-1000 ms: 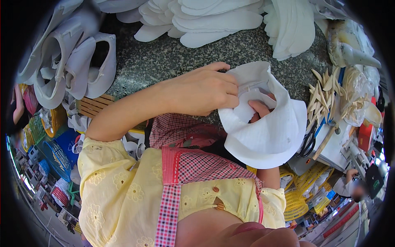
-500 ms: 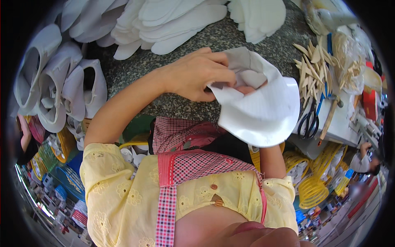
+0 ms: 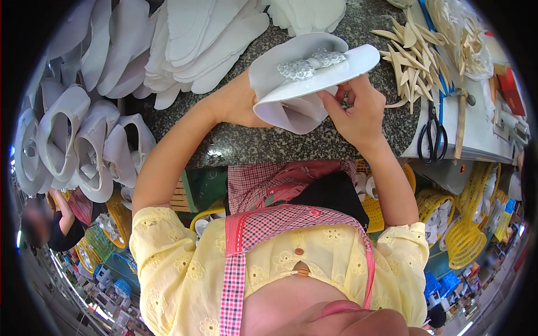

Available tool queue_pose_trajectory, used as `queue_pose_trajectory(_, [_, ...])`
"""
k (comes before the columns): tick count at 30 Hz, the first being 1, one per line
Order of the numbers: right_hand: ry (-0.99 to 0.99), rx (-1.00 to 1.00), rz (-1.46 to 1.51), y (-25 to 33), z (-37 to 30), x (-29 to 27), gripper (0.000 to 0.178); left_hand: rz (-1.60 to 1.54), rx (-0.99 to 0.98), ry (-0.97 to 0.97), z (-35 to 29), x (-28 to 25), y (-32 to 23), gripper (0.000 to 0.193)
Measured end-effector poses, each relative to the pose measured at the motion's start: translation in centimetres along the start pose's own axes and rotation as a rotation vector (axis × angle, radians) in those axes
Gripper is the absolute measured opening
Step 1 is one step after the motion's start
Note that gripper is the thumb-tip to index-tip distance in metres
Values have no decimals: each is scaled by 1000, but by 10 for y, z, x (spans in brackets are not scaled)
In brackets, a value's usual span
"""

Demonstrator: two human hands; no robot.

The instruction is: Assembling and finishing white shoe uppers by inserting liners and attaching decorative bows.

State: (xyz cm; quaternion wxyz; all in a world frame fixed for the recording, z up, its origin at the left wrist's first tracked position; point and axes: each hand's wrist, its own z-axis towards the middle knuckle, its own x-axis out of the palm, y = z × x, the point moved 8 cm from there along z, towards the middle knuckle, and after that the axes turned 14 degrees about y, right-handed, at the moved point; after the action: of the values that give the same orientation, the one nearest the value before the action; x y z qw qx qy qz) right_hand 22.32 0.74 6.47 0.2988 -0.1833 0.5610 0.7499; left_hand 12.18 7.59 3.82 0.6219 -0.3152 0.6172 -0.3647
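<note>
Between my two hands, over the near part of the speckled stone worktop [image 3: 224, 143], is a white shoe upper [image 3: 344, 68] with a glittery silver bow [image 3: 311, 64]. It is tilted, so that both the bow side and the hollow underneath show. My left hand [image 3: 240, 105] holds its left side; the fingers are hidden behind the white material. On the right, my right hand [image 3: 358, 112] is closed on the lower right edge, thumb in front and fingers curled beneath.
White sole-shaped sheets [image 3: 210, 45] lie stacked at the back. White shoe uppers [image 3: 89, 140] crowd the left side. At the right are pale wooden pieces [image 3: 412, 61], black-handled scissors [image 3: 432, 137], a hammer [image 3: 462, 120] and a plastic bag [image 3: 462, 42]. Yellow baskets [image 3: 466, 243] hang below.
The shoe upper has been turned, and its bow now faces up. My right hand, mostly hidden behind it before, shows at its right edge. The whole view has shifted somewhat.
</note>
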Motion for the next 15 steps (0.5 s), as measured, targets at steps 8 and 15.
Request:
queue_pose_trajectory(8, [129, 264, 67, -32, 4, 7, 35, -21, -125, -24, 3, -6, 7, 37])
queue_pose_trajectory(15, [130, 365, 229, -51, -2, 13, 34, -118, -249, 10, 4, -4, 18, 40])
